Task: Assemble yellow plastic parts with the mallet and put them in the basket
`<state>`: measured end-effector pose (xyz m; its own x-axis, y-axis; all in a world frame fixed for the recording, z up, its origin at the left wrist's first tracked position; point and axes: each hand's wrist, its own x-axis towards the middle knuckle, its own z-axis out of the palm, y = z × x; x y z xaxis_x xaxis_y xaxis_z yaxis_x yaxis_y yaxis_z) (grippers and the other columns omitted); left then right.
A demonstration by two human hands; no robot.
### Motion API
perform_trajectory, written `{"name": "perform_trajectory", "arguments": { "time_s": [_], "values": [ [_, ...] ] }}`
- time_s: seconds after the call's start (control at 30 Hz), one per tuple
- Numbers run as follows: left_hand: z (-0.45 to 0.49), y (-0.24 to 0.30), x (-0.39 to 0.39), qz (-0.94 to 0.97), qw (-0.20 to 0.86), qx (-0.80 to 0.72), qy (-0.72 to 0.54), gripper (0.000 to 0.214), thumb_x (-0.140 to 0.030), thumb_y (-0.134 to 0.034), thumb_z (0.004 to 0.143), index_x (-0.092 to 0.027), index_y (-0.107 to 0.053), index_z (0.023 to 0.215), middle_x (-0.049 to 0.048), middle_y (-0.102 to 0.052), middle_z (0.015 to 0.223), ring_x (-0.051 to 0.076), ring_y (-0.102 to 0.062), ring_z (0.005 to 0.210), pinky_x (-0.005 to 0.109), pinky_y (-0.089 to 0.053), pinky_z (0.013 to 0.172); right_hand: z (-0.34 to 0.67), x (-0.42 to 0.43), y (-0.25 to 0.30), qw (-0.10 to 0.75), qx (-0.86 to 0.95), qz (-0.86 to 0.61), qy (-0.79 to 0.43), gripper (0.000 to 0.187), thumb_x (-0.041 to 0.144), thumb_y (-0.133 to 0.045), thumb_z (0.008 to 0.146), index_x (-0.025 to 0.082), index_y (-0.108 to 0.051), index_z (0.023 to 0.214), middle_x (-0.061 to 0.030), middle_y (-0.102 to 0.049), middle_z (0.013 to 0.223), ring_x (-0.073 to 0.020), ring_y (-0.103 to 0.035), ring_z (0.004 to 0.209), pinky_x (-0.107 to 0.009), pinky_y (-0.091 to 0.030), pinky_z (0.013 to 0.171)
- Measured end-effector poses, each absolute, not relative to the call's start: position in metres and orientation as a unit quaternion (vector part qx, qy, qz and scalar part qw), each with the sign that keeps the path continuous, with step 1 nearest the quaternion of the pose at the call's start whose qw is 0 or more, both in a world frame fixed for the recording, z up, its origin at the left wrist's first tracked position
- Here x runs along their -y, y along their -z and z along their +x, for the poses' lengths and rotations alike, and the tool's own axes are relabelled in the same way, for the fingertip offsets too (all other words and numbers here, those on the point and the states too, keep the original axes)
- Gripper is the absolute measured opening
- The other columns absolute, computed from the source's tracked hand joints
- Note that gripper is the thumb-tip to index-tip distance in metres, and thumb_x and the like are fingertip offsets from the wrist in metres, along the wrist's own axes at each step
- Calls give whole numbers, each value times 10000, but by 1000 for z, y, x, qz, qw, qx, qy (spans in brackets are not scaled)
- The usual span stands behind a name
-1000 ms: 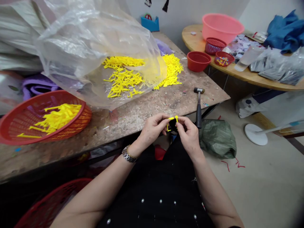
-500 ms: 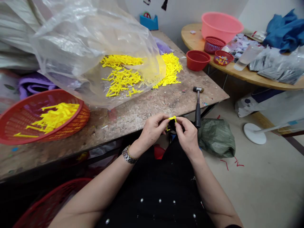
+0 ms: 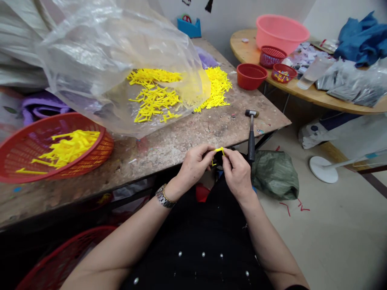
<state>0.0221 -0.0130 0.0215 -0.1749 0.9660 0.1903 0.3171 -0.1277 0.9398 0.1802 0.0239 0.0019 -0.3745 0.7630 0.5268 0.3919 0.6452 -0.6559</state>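
Note:
Both of my hands meet just below the front edge of the worn table (image 3: 187,137), pinching one small yellow plastic piece (image 3: 218,152). My left hand (image 3: 195,165), with a watch on its wrist, grips the piece's left end. Fingers of my right hand (image 3: 237,173) are closed on its right end. More yellow pieces (image 3: 157,98) lie inside and beside a large clear plastic bag (image 3: 121,56) on the table. Others fill a red basket (image 3: 57,147) at the left.
A hammer (image 3: 250,135) lies near the table's front right corner. A second round table (image 3: 302,92) at the right carries a pink basin (image 3: 281,32), red bowls and bags. A green bag (image 3: 275,175) and a white fan base (image 3: 322,169) rest on the floor. Another red basket (image 3: 60,262) sits low left.
My hands stay together on the yellow piece, with only small finger shifts. The view has drifted slightly.

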Motion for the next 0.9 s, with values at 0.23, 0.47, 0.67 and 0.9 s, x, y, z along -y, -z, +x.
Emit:
{"name": "perform_trajectory", "arguments": {
  "time_s": [0.23,0.47,0.67,0.9],
  "values": [
    [23,-24,13,579,291,-580,-494,148,-262,-553,919,-188,-666,856,-26,-578,652,83,-546,506,188,-435,513,179,-22,-1,418,807,-363,-206,301,198,-423,998,208,-667,1174,-102,-708,984,-235,-663,914,-400,-533,841],
    [21,-25,12,590,288,-592,-468,165,-255,-535,901,-186,-666,828,-9,-605,686,99,-542,543,193,-422,517,182,-24,3,430,802,-344,-232,276,180,-439,987,202,-674,1130,-83,-691,949,-205,-661,869,-359,-534,813],
    [22,-26,12,584,326,-585,-458,176,-262,-532,900,-186,-662,809,-27,-570,628,99,-526,504,201,-415,515,184,-24,3,416,815,-336,-222,287,183,-428,978,213,-678,1116,-76,-673,914,-207,-641,841,-358,-523,792],
    [28,-26,11,607,260,-598,-455,165,-221,-535,896,-196,-666,798,6,-613,690,132,-551,613,215,-415,557,180,-20,6,428,798,-357,-229,297,199,-410,975,189,-679,1101,-105,-674,909,-242,-629,827,-402,-516,785]
  ]
}}
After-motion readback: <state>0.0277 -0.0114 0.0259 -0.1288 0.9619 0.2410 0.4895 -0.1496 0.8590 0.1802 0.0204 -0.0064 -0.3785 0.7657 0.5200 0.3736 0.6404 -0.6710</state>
